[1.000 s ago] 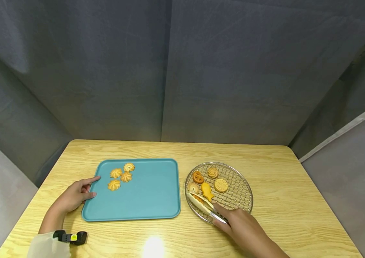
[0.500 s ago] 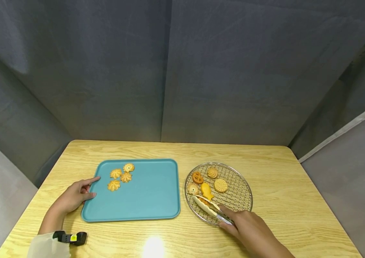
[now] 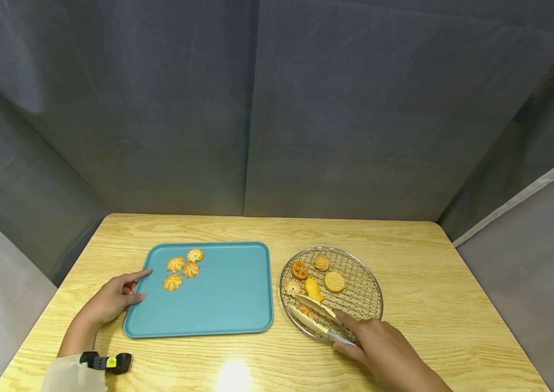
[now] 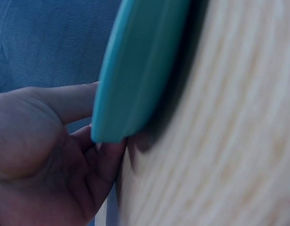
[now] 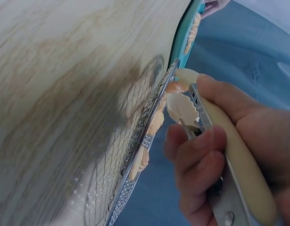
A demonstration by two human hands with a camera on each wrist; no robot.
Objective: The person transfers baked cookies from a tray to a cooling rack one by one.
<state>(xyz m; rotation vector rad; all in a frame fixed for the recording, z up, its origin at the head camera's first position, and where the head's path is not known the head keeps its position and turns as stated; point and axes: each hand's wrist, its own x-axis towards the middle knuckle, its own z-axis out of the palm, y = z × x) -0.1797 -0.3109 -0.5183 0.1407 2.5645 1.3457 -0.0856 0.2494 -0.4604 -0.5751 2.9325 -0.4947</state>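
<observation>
My right hand (image 3: 380,345) grips a pair of tongs (image 3: 309,322) with cream-coloured tips and metal arms. The tips stand apart on both sides of a golden cookie (image 3: 306,311) at the front of a round wire rack (image 3: 362,296). In the right wrist view, my fingers wrap round the tongs' cream handle (image 5: 239,160). My left hand (image 3: 110,296) holds the left edge of a teal tray (image 3: 223,305). The left wrist view shows its fingers on both sides of the tray rim (image 4: 128,84). Several flower-shaped cookies (image 3: 172,282) lie at the tray's upper left.
Also on the rack are a pretzel cookie (image 3: 299,270), a swirl cookie (image 3: 322,263), a round cookie (image 3: 334,282), a fish-shaped cookie (image 3: 313,288) and a ring-like cookie (image 3: 293,288). The rack stands right of the tray on the wooden table (image 3: 429,305). Grey curtains (image 3: 277,109) surround it.
The tongs have shifted slightly right and their tips have spread apart, leaving the cookie between them over the rack. My left hand and the tray have stayed put.
</observation>
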